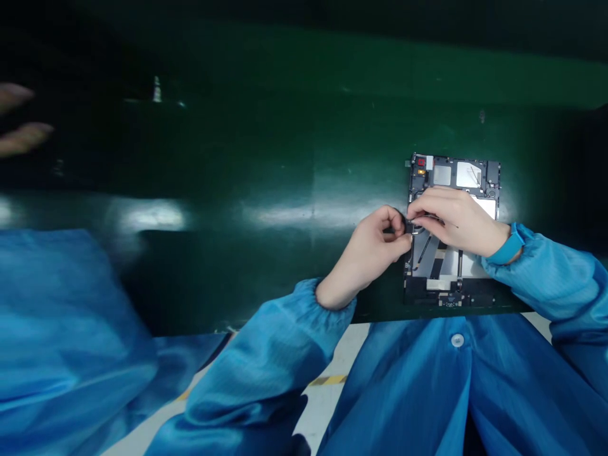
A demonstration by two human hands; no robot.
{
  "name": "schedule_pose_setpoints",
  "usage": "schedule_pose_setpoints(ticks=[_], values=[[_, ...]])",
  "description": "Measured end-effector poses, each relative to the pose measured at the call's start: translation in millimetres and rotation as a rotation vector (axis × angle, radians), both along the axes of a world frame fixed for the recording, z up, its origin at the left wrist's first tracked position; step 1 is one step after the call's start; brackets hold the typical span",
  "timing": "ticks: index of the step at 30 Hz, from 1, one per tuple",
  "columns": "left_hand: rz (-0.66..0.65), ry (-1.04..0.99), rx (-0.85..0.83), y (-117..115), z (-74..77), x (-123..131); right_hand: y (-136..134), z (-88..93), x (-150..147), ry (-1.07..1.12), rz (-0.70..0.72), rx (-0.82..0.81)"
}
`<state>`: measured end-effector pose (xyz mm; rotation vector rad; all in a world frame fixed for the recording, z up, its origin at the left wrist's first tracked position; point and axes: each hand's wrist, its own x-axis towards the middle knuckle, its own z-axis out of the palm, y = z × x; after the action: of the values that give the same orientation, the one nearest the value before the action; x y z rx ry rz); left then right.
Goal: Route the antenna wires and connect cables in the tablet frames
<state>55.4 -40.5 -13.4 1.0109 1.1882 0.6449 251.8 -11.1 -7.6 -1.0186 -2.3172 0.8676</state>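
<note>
An opened tablet chassis [451, 174] lies flat on the green mat, showing metal shields, a circuit board and thin cables. Over its left edge, my left hand [375, 244] pinches a small black part [414, 227] between thumb and fingers. My right hand [456, 221] comes in from the right, above the chassis middle, and its fingertips also close on that part. A thin dark cable seems to run from it. My hands hide the middle of the chassis, and the part is too small to identify exactly.
A dark green mat [285, 145] covers the bench, with glare near its front. A co-worker's hand [21, 120] is at the far left, and a blue-sleeved arm [61, 342] fills the lower left. My blue smock [403, 386] lies along the bench's front edge.
</note>
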Motion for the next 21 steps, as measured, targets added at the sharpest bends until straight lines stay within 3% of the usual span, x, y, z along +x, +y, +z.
schedule_pose_setpoints(ticks=[13,21], values=[[-0.035,-0.061,0.009,5.3,-4.4,-3.8,5.1,3.9,-4.3,-0.008,0.017,-0.11],[-0.092,0.003,-0.036,17.8,2.2,-1.8,12.1,-4.8,-6.2,0.0,-0.004,0.011]])
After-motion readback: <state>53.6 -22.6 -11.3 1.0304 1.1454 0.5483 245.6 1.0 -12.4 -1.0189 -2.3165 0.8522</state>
